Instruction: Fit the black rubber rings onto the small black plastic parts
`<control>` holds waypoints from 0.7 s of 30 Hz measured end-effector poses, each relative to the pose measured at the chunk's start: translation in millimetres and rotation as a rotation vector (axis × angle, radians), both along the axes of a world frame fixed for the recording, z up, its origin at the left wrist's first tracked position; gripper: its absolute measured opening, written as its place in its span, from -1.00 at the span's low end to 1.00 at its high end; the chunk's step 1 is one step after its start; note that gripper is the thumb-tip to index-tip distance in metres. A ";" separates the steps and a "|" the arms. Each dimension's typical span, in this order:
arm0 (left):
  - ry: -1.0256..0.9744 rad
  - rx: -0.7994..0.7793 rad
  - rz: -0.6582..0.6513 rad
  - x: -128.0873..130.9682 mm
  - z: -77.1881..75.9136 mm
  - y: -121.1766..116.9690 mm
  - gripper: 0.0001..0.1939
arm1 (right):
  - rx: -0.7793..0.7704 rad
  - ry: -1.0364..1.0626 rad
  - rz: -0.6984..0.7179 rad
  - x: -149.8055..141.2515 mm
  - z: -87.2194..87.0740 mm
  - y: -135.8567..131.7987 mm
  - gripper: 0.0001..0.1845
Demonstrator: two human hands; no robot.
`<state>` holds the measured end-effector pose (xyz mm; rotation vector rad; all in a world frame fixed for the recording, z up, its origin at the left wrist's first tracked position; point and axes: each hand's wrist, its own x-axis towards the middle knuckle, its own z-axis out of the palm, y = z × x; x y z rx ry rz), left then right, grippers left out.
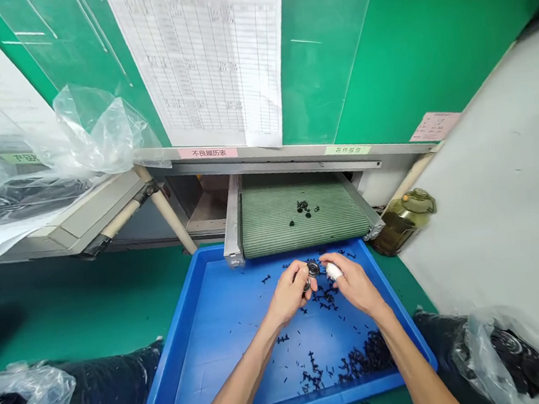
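Both my hands meet over the far end of a blue tray (205, 365). My left hand (291, 290) is closed, its fingers pinching a small round black part (313, 269). My right hand (351, 281) is closed on the same part from the other side; its index fingertip wears a white cover. Several small black plastic pieces (350, 361) lie scattered across the tray floor, thickest near the front right corner. A few more black pieces (303, 208) sit on the green conveyor belt (272, 227) that ends just above the tray.
A brownish bottle (404, 218) stands right of the belt. Clear plastic bags of black parts lie at the lower left (24, 398), lower right (510, 349) and upper left (29, 190). A printed sheet (206, 53) hangs on the green back panel. A grey wall (506, 188) closes the right side.
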<state>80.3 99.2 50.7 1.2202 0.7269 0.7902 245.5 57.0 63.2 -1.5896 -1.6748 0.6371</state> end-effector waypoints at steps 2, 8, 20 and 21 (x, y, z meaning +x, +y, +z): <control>0.000 -0.002 -0.020 3.1 5.8 -10.9 -0.68 | -0.062 0.204 -0.003 -6.0 4.2 -14.9 -0.53; 0.012 -0.067 -0.065 0.5 12.1 -56.9 -0.63 | 0.079 0.120 -0.035 -37.4 12.2 -59.2 -0.68; -0.184 -0.438 -0.080 10.4 10.8 -126.3 -0.62 | -0.145 -0.073 -0.244 -37.6 -56.3 -200.6 -0.68; -0.213 -0.456 -0.112 19.5 15.7 -128.4 -0.64 | -0.157 -0.106 -0.233 -40.6 -60.3 -208.4 -0.68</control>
